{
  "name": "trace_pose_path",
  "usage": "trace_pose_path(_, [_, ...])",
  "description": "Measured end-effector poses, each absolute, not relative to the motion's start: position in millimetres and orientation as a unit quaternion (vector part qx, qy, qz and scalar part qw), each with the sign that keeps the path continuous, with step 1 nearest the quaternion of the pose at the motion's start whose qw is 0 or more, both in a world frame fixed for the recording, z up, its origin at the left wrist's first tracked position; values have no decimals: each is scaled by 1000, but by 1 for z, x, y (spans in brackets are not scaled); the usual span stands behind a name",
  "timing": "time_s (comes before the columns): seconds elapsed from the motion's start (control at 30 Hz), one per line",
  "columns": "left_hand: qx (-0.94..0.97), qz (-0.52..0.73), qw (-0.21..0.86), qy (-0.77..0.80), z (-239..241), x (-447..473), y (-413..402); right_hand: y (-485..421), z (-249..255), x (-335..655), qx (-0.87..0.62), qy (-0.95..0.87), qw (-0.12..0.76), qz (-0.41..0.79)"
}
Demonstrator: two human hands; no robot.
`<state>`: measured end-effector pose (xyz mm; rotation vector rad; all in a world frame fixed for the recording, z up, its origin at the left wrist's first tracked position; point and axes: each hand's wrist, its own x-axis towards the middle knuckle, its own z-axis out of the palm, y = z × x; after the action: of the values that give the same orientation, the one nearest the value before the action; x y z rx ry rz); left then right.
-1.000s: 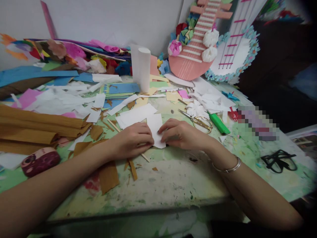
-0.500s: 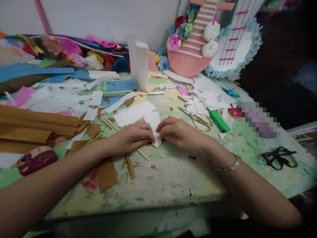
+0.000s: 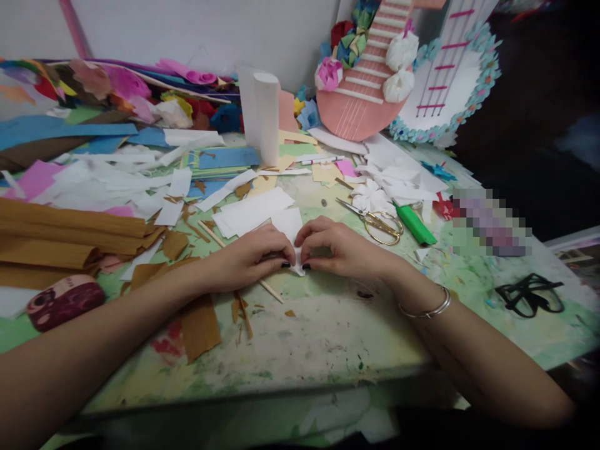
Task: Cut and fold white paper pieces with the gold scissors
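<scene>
Between my two hands is a small piece of white paper (image 3: 287,220), its near end narrowed and creased. My left hand (image 3: 265,255) pinches that end from the left, thumb against fingertips. From the right, my right hand (image 3: 330,249) pinches the same end, fingers curled and nearly touching the left ones. The fingers hide part of the paper. Under my left hand runs a thin wooden stick (image 3: 272,292). More white paper pieces (image 3: 253,209) lie just behind the hands. Gold-handled scissors (image 3: 382,226) rest beyond my right hand, beside a green object (image 3: 415,224).
Brown crepe paper (image 3: 70,234) and a dark red patterned object (image 3: 65,303) lie at left. A white roll (image 3: 266,119) stands at the back. Paper-decorated guitar shapes (image 3: 360,94) lean against the wall. Black-framed glasses (image 3: 529,295) lie right. The table's front edge (image 3: 262,395) is near me.
My fingertips have come closer together on the white paper, and its near end is now more gathered. The view has shifted slightly.
</scene>
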<state>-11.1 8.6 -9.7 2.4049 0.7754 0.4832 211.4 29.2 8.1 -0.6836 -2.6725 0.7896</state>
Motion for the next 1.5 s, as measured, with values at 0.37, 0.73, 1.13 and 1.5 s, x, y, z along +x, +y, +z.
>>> trace_pose_path(0.37, [899,157,297,282,-10,-14,11,36,5,218,-191,-929,113,297])
trace_pose_path(0.73, [899,163,282,293,-11,-12,11,34,3,215,-204,-927,111,296])
trace_pose_path(1.13, [860,200,299,363,-12,-7,8,31,4,206,-251,-909,144,299])
trace_pose_path(1.5, [844,177,347,369,-5,-11,9,34,2,210,-223,-891,155,365])
